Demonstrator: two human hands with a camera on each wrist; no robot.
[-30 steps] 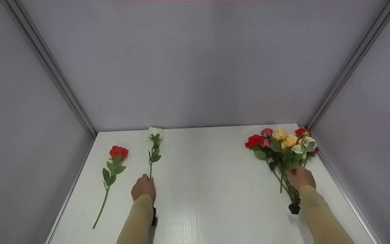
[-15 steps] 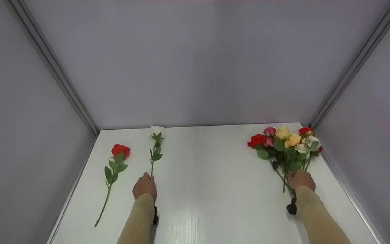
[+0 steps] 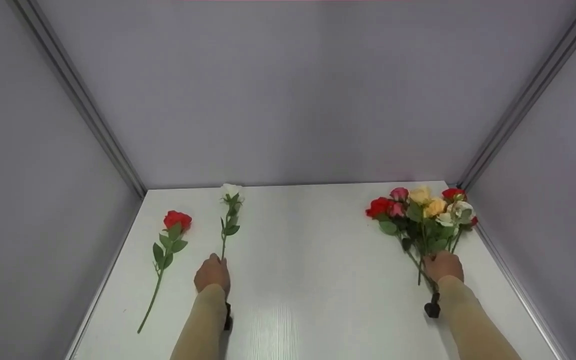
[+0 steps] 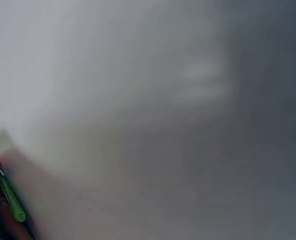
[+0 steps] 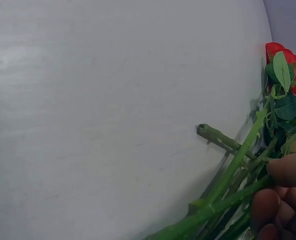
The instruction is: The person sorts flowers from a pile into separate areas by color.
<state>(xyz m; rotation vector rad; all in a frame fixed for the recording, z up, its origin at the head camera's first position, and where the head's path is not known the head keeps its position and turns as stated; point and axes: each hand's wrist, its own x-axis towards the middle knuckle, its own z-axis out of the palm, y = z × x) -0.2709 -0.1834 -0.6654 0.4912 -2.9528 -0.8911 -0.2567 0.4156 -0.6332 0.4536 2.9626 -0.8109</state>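
Note:
My left hand (image 3: 212,274) grips the lower stem of a white rose (image 3: 231,191), whose bloom points to the back edge of the table. In the left wrist view, the cut end of a green stem (image 4: 12,200) pokes out below the curled fingers. At the right, my right hand (image 3: 444,266) rests low over a bunch of artificial roses (image 3: 420,207) in red, pink, yellow and white. The right wrist view has its thumb and fingers pinching a green rose stem (image 5: 238,197) among several crossing ones. The palm hides part of the bunch.
A single red rose (image 3: 177,220) lies on the white table (image 3: 308,260), left of the left hand. Grey panels (image 3: 298,90) enclose the table at the back and both sides. A black wrist camera (image 3: 432,309) hangs by the right wrist, near the stems.
My right hand has come down slightly onto the stems, its fingers closing in among them. The left hand keeps its grip on the white rose. The head view has shifted a little.

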